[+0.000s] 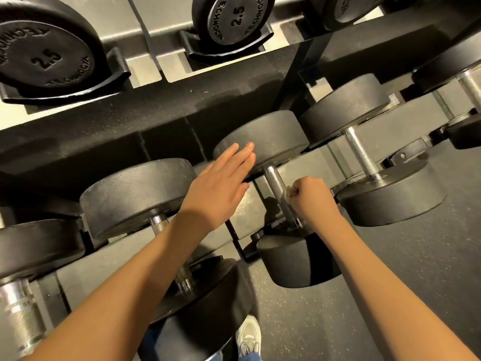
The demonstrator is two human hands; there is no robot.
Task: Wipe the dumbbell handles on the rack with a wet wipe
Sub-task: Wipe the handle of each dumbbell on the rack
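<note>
A dark grey rubber floor (390, 295) flecked with small pale speckles fills the lower right, matte and evenly lit. Above it stands a black metal rack (130, 121), its broad textured crossbeam running across the view from lower left to upper right. A slim black upright post (294, 82) slants up from the beam toward the upper tier. That tier is a pale beige-grey metal tray (119, 19) fitted with curved black cradles (117, 74). A similar pale lower tray (398, 131) lines the tier beneath. Warm, yellowish light tints the pale surfaces, and soft shadows lie on the lower tray.
</note>
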